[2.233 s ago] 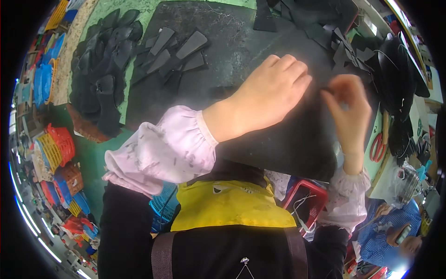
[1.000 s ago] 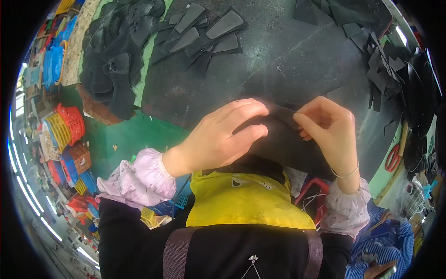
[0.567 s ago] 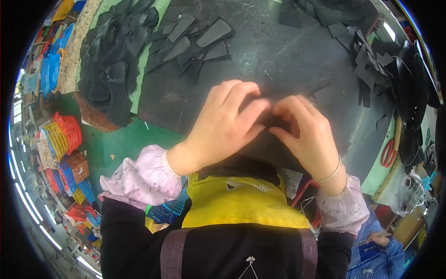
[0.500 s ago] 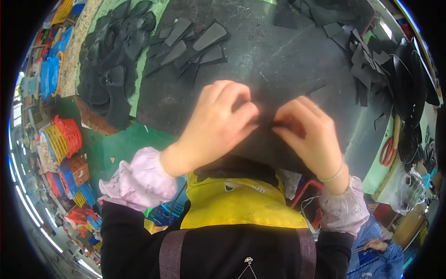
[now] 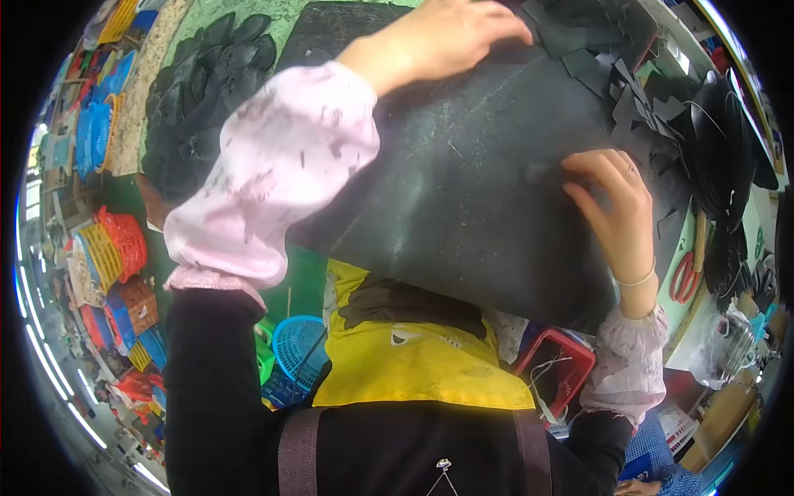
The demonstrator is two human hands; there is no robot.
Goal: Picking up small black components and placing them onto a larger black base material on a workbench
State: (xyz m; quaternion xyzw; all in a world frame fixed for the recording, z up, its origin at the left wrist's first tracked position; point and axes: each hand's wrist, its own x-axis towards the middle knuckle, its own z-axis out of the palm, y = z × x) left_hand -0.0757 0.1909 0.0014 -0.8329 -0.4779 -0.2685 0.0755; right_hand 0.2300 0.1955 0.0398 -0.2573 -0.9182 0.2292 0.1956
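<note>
Flat pieces: loose dark, flat, straight-edged cut pieces (image 5: 572, 31) lie overlapping at the far right of the black sheet (image 5: 463, 219), the wide scuffed surface laid over your light green table (image 5: 285, 18).
Left hand, position: your left hand (image 5: 447, 37) is stretched across the far side of the sheet, fingertips pointing right, just beside the nearest edge of those pieces.
Left hand, fingers: bent slightly and held close together, knuckles uppermost. Undersides hidden; cannot tell whether they touch or pinch a piece.
Right hand, position: your right hand (image 5: 616, 194) is above the right part of the sheet, well apart from the left, nearer to you than the cut pieces.
Right hand, fingers: thumb and forefinger stand apart in a part-open curve, tips facing left, with the black sheet showing through the gap.
Faint patch: a dim dark patch (image 5: 542, 171) shows just left of the forefinger tip; cannot tell whether it is a piece or a mark.
Strips: a tangled heap of dark narrow strips (image 5: 641, 107) sits beyond your right hand, toward the right edge.
Left stack: black curved, padded-looking pieces (image 5: 207, 95) lie piled on the table, left of the sheet, partly behind your pale pink sleeve cover (image 5: 285, 161).
Right side: red-handled scissors (image 5: 683, 277) lie right of your wrist, below the long black hanging-shaped pieces (image 5: 719, 149).
Near your lap: a round blue plastic basket (image 5: 299, 351) at left, a red plastic tray (image 5: 585, 357) at right, your yellow apron (image 5: 422, 364) between them.
</note>
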